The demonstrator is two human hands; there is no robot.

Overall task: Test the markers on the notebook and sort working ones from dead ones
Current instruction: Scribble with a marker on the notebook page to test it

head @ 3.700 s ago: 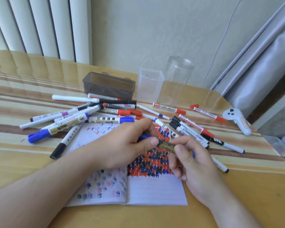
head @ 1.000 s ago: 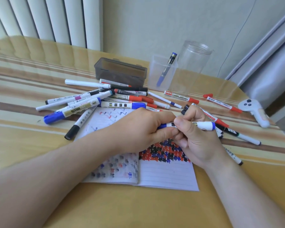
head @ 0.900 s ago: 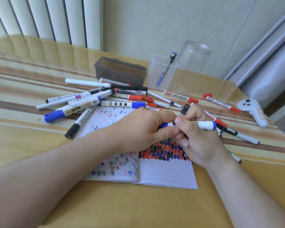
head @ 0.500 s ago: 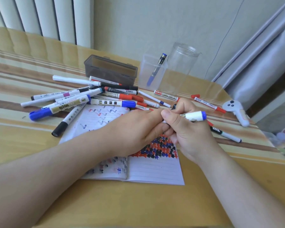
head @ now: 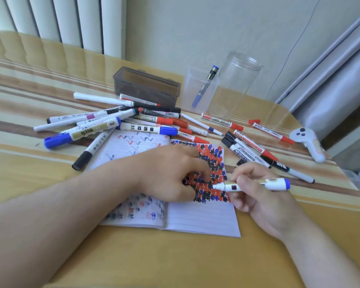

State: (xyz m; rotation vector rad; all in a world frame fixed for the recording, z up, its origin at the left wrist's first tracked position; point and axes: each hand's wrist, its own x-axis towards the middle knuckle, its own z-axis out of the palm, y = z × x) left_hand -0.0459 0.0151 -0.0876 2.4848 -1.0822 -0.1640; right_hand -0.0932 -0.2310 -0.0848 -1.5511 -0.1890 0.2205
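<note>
table [head: 175,256]: glossy wood-look | notebook [head: 202,221]: matt lined paper | jar [head: 240,80]: clear plastic

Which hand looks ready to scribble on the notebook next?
The right hand, probably: it grips the marker with its tip pointing at the notebook. The left hand rests on the page, holding it down.

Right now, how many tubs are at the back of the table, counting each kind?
Dark box: 1
Clear square cup: 1
Clear round jar: 1
Total: 3
Only the cup has something in it, 1 blue marker.
</note>
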